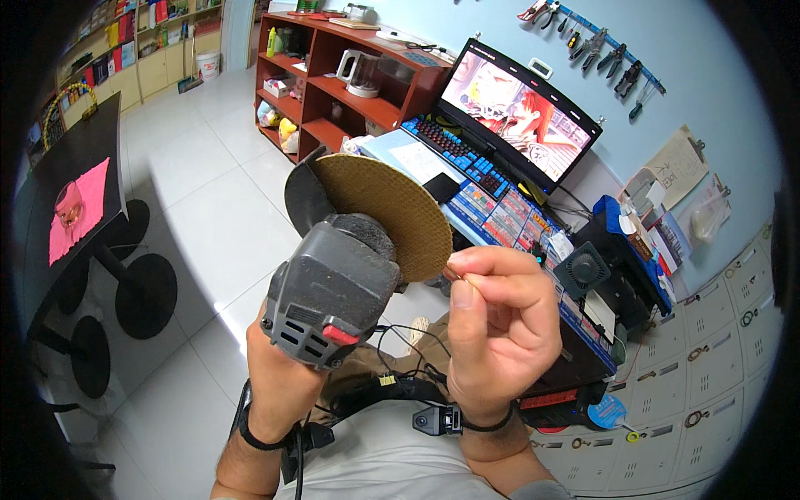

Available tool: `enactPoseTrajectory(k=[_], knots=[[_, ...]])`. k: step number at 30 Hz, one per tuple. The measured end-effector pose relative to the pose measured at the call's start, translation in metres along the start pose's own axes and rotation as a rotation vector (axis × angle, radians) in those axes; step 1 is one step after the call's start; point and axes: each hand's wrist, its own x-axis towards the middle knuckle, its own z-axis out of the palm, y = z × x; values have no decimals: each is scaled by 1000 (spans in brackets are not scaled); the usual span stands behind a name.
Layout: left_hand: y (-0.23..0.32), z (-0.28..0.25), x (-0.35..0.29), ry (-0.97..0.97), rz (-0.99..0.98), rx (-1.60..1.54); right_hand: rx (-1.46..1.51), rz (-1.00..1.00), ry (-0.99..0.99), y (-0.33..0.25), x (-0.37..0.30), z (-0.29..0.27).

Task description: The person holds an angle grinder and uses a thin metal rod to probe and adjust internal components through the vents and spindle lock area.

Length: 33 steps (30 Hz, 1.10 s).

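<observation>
My left hand [275, 354] is wrapped round the body of a black angle grinder [333, 279], held up in front of my chest. Its head carries a round tan-brown disc [396, 204] with a textured face, and a dark guard [307, 196] covers the disc's left side. A red button [340, 332] shows on the grinder's housing. My right hand [512, 329] is closed in a pinch beside the disc's lower right edge. Between thumb and forefinger is something small and thin, too small to name. Whether it touches the disc I cannot tell.
On the right, a desk with a keyboard [458, 150], a lit monitor [521, 117] and a small fan [583, 268] stands against the wall. Red-brown shelves [321, 96] are behind. A black table [104, 158] with a pink cloth [81, 218] is on the left. Cables [408, 354] hang near my lap.
</observation>
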Motion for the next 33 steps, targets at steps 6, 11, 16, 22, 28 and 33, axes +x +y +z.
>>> enactPoseTrajectory(k=[6, 11, 16, 22, 28, 33], knots=[[0, 1, -2, -2, -27, -11, 304, 167, 84, -3, -1, -3], [1, 1, -3, -20, -10, 31, 404, 249, 112, -2, 1, -8], [9, 3, -1, -44, -25, 10, 406, 233, 99, 0, 1, -7], [4, 5, -1, -58, -31, 27, 339, 222, 73, -1, -1, -11], [0, 5, 0, -37, -17, 59, 215, 112, 16, 4, -2, -11], [-1, 4, -2, -37, -27, 41, 104, 66, -39, 5, -3, -10]])
